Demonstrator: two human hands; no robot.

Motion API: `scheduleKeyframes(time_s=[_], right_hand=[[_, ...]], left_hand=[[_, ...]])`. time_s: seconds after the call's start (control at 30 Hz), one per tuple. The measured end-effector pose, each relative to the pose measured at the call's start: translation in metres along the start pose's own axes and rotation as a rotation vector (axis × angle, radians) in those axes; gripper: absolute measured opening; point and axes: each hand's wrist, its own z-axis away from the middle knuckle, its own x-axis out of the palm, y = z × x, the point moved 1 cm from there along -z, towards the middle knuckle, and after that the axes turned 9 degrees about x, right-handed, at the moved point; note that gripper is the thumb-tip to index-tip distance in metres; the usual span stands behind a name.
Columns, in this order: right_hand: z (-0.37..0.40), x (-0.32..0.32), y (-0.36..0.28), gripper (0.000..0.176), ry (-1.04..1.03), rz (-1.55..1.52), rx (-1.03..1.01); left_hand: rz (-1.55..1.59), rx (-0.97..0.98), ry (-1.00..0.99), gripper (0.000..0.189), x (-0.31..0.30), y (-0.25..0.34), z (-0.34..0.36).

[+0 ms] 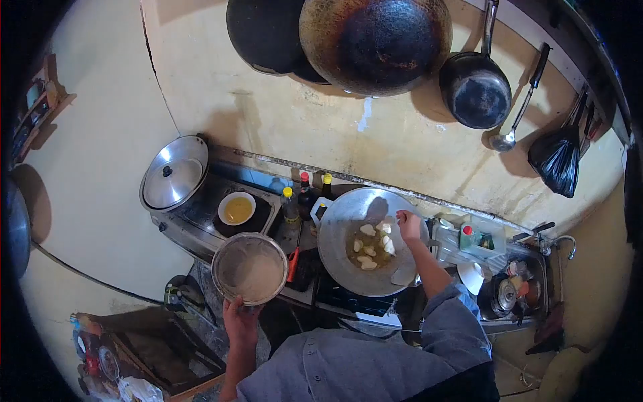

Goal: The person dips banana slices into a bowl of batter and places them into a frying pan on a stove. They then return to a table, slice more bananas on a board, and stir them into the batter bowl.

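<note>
My left hand (240, 315) grips the near rim of a metal bowl (218, 276), which holds a pale, flour-like powder or batter (253, 271). Over the right side of a large wok (335, 261) is my right hand (408, 226), its fingers drawn together; whatever may be in them is too small to make out. Several whitish pieces of food (368, 230) lie in yellowish oil at the wok's bottom. Against the wok's lower right wall rests the flat head of a spatula (404, 274), close to my right forearm.
Left of the wok stand bottles (289, 204), a white bowl of yellow liquid (238, 209) and a lidded pot (175, 174). A sink with dishes (512, 291) and a plastic container (483, 238) are at right. Pans (477, 90) and a ladle (504, 141) hang on the wall.
</note>
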Motion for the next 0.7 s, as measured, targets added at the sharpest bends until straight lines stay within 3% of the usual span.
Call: scheduleKeyframes(time_s=[0.07, 0.27, 0.33, 0.7], right_hand=[[0.002, -0.004, -0.005, 0.016, 0.002, -0.020, 0.076], [0.002, 0.000, 0.002, 0.016, 0.037, -0.013, -0.006], [0.005, 0.002, 0.002, 0.018, 0.026, 0.178, -0.185], [0.012, 0.003, -0.012, 0.015, 0.012, 0.188, -0.176]], left_hand=[[-0.005, -0.003, -0.021, 0.038, 0.002, 0.002, 0.001], [-0.002, -0.015, -0.035, 0.039, -0.006, 0.001, -0.001], [-0.009, -0.006, -0.025, 0.039, -0.004, 0.002, 0.001], [-0.016, -0.004, -0.010, 0.040, -0.007, 0.002, -0.002]])
